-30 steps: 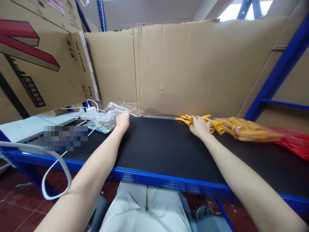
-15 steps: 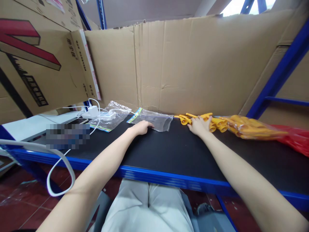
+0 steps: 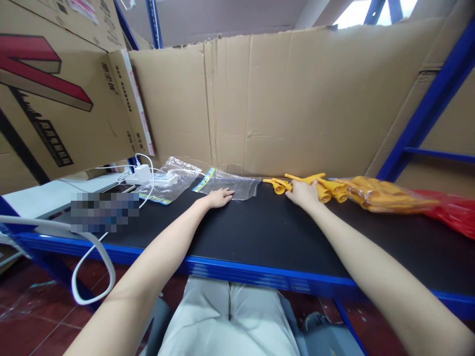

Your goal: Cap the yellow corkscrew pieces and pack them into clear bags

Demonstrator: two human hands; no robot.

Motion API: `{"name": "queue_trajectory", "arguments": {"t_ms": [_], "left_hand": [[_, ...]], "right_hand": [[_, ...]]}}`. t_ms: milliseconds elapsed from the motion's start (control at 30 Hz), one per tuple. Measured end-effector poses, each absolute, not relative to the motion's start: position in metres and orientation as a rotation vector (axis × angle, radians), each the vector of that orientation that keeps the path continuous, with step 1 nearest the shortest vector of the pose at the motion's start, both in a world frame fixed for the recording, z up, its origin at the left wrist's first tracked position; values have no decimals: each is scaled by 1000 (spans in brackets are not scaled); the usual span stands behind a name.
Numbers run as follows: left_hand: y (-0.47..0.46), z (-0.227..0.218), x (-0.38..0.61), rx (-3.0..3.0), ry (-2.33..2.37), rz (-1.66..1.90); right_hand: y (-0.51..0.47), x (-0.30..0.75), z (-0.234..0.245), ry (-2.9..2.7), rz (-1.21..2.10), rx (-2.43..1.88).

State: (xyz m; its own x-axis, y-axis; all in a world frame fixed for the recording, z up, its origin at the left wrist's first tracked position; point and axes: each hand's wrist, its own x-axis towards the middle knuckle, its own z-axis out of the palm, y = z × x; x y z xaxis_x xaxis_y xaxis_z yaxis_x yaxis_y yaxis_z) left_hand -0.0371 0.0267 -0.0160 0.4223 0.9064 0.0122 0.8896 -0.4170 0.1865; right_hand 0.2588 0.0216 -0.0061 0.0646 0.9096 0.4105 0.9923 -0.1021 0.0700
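Note:
My left hand (image 3: 221,198) lies palm down with fingers stretched out, on the near edge of a flat clear plastic bag (image 3: 243,187) with a colourful header strip. Just right of the bag, several yellow plastic horns (image 3: 337,191) with flared ends lie in a loose pile. Over the left part of that pile is my right hand (image 3: 304,195), its fingers curled down around a horn; the fingertips are partly hidden. One small horn (image 3: 278,187) pokes out to the left of it. A clear bag filled with yellow horns (image 3: 386,194) adjoins the pile on the right.
A second clear bag (image 3: 178,187) lies at left beside a white power strip (image 3: 163,179) and white cables. Red plastic-wrapped material (image 3: 452,207) sits at far right. Cardboard (image 3: 297,99) walls the back of the black tabletop (image 3: 256,237); a blue rail (image 3: 267,277) edges its front.
The fingers of my right hand have drawn in from a spread pose among the horns. My left hand has flattened on the bag, its fingers straighter. The camera view has shifted slightly.

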Motion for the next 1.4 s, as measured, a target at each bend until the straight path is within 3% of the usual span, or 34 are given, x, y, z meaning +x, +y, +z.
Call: {"name": "queue_trajectory", "arguments": {"t_ms": [167, 333, 467, 600, 1033, 1167, 1400], "left_hand": [[33, -17, -39, 2417, 1742, 100], [33, -16, -41, 2409, 1713, 80], [31, -14, -41, 2401, 1714, 84], [32, -11, -45, 2437, 1690, 141], [35, 4, -23, 2594, 1734, 435], [30, 15, 5, 2665, 1637, 222], [29, 21, 38, 2618, 1937, 104]], "right_hand": [[17, 266, 8, -1734, -233, -2099], [13, 267, 17, -1625, -116, -1685], [5, 247, 14, -1800, 194, -1356], [2, 230, 5, -2065, 445, -1308], [5, 257, 9, -2306, 443, -1605], [12, 267, 5, -2326, 481, -1587], [13, 272, 3, -2289, 494, -1563]]}}
